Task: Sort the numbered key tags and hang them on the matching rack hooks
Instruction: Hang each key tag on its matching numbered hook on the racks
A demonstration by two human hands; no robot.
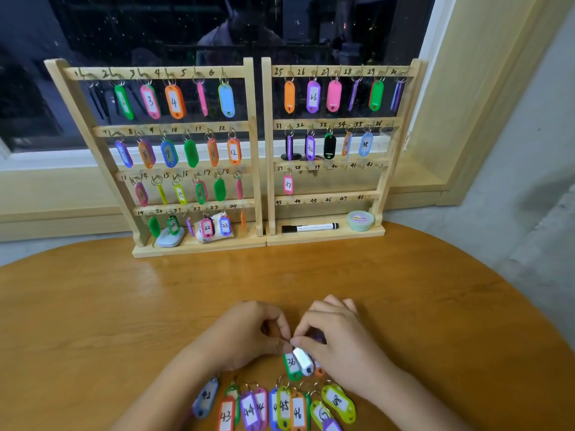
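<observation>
Low in the middle of the frame, the left hand (249,331) and the right hand (336,340) meet just above the wooden worktop (93,306), both with fingers curled. The fingertips of each pinch the top end of a small bunch of tags (298,363); the exact spot they grip is too small to make out. Within that bunch a green tag marked 36 (292,365) lies on the left, a tag washed out by glare (304,359) sits beside it, and an orange tag (320,372) peeks from under the right hand. Along the bottom edge more tags lie overlapping on the worktop: a grey-blue 42 (205,398), a red 43 (226,415), a purple 44 (249,410), a lime 45 (283,407), an orange 46 (298,412) and a lime 48 (337,401). At the far side of the worktop, in the upper half of the frame, two wooden racks stand touching side by side before a dark window (186,26). The left rack (199,247), numbered 1 to 24, carries coloured tags on all four rails. The right rack (326,239), numbered 25 to 48, has tags on its top two rails and a pink 37 (288,184) at the left end of the third. A black-capped marker (309,228) and a round tub (360,220) rest on the right rack's base.
</observation>
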